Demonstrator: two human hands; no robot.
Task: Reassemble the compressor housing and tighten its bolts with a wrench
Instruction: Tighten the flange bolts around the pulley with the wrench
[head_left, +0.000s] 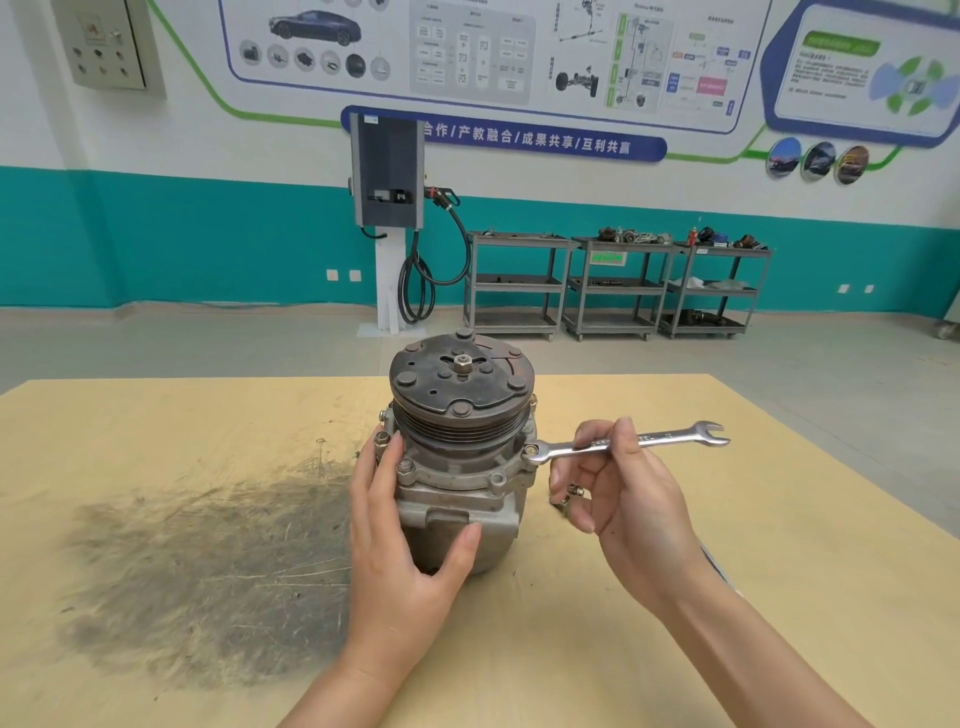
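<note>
Head view looks down on a tan wooden table (649, 597) with the compressor (460, 467) standing upright at its centre, pulley end up. At about nine o'clock of the housing the left hand (400, 551) cups it, fingers straight and close together against the side near a flange bolt (382, 439), thumb pressed on the front. At three o'clock the right hand (623, 493) pinches the shaft of an open-ended wrench (628, 444) between thumb and curled fingers; the wrench's near end sits on a bolt (531, 450) at the flange's right edge. A dark smear (208, 561) stains the table at eight o'clock.
</note>
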